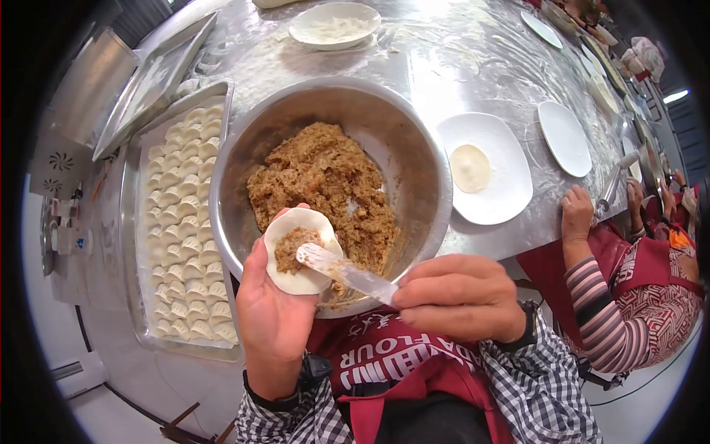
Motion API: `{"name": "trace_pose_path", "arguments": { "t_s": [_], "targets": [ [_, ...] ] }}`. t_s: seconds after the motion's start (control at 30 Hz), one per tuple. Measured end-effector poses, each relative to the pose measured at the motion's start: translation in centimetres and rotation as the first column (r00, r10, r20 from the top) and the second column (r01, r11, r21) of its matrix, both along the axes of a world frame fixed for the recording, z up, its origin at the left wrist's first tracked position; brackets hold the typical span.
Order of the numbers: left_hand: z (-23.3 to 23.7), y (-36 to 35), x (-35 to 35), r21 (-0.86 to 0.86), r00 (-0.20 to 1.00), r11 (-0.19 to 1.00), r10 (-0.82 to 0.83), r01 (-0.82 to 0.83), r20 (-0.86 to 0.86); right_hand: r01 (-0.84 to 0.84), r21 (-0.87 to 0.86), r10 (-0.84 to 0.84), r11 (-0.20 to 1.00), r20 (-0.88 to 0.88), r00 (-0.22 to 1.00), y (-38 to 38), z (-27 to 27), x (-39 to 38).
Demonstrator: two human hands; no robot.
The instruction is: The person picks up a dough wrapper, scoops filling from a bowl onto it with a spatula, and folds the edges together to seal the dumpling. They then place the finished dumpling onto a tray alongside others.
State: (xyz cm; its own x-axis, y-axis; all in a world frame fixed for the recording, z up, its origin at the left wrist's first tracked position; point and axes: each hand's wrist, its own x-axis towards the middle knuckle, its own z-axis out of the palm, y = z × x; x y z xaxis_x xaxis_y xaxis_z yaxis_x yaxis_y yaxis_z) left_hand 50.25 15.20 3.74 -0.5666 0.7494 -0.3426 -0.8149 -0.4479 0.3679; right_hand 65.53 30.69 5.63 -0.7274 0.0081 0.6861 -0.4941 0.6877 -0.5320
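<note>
A round dough wrapper (283,270) rests on the palm and fingers of my left hand (275,322), over the near rim of a large steel bowl (436,192). Brown filling (292,250) lies on the wrapper's middle. My right hand (466,297) grips a flat, pale spatula (359,280), its smeared tip touching that filling. Behind both hands the bowl holds a big mound of brown filling (322,166). Right of the bowl, a white plate (506,177) carries one round wrapper (470,169).
On the left, a metal tray (133,244) holds rows of folded dumplings (185,222). A floury plate (335,26) stands at the back, another plate (564,139) further right. A co-worker's hand (577,213) is at the table's right edge, near a metal tool (609,191).
</note>
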Motion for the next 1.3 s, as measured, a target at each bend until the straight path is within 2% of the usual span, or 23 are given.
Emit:
{"name": "trace_pose_path", "arguments": {
  "t_s": [0.1,0.17,0.2,0.23,0.3,0.33,0.4,0.53,0.6,0.73,0.83,0.93,1.0,1.23,1.3],
  "targets": [
    [0.1,0.1,-0.1,-0.057,0.999,0.998,0.019,-0.021,-0.049,0.064,-0.071,-0.065,0.995,-0.013,0.998,0.7,0.0,0.2],
    [0.1,-0.1,-0.3,-0.039,0.998,0.999,0.01,-0.013,-0.057,0.232,-0.076,-0.238,0.97,-0.077,0.968,1.3,-0.8,-0.2],
    [0.1,-0.1,-0.3,-0.03,0.998,0.999,0.014,-0.016,-0.065,0.252,-0.049,-0.255,0.966,-0.057,0.965,1.7,-1.1,-0.4],
    [0.1,-0.1,-0.4,-0.023,0.997,1.0,0.018,-0.02,-0.073,0.254,-0.049,-0.256,0.966,-0.057,0.965,1.9,-1.2,-0.5],
    [0.3,-0.4,-0.6,-0.02,0.998,1.0,0.021,-0.022,-0.064,0.212,-0.011,-0.21,0.977,0.094,0.973,2.1,-1.5,-0.7],
    [0.4,-0.6,-0.6,-0.017,0.998,1.0,0.025,-0.026,-0.054,0.213,-0.013,-0.211,0.977,0.095,0.973,2.2,-1.8,-0.9],
    [0.5,-0.7,-0.6,-0.037,0.999,0.999,0.035,-0.036,-0.042,0.107,0.152,-0.135,0.983,0.189,0.973,2.4,-2.3,-1.3],
    [0.4,-0.5,-0.3,-0.046,0.999,0.999,0.027,-0.028,-0.022,0.139,0.188,-0.174,0.972,0.189,0.966,2.3,-2.9,-1.2],
    [0.3,-0.5,0.0,-0.023,0.999,1.0,-0.007,0.006,-0.034,0.136,0.267,-0.191,0.954,0.188,0.963,2.7,-3.1,-0.7],
    [0.3,-0.2,0.8,0.006,0.997,0.997,-0.072,0.072,-0.032,0.148,0.213,-0.202,0.966,0.26,0.944,2.1,-1.2,-0.1],
    [0.8,0.1,1.3,0.038,0.993,0.993,-0.113,0.115,-0.043,0.198,0.11,-0.218,0.974,0.21,0.953,1.4,0.0,-0.2],
    [1.4,0.6,2.0,-0.037,0.995,0.994,-0.101,0.101,-0.001,0.241,0.133,-0.256,0.961,0.111,0.96,-0.1,0.4,-1.1],
    [1.5,0.5,2.1,-0.012,0.992,0.992,-0.123,0.123,0.017,0.219,0.22,-0.236,0.951,0.052,0.97,-1.1,0.3,-1.7],
    [1.7,0.3,2.4,0.016,0.985,0.988,-0.152,0.151,0.088,0.29,0.26,-0.292,0.921,-0.033,0.956,-1.8,-0.2,-2.9],
    [1.5,0.3,2.4,0.031,0.983,0.988,-0.152,0.15,0.102,0.266,0.203,-0.259,0.942,-0.059,0.964,-1.9,-0.2,-3.1]
  ]
}}
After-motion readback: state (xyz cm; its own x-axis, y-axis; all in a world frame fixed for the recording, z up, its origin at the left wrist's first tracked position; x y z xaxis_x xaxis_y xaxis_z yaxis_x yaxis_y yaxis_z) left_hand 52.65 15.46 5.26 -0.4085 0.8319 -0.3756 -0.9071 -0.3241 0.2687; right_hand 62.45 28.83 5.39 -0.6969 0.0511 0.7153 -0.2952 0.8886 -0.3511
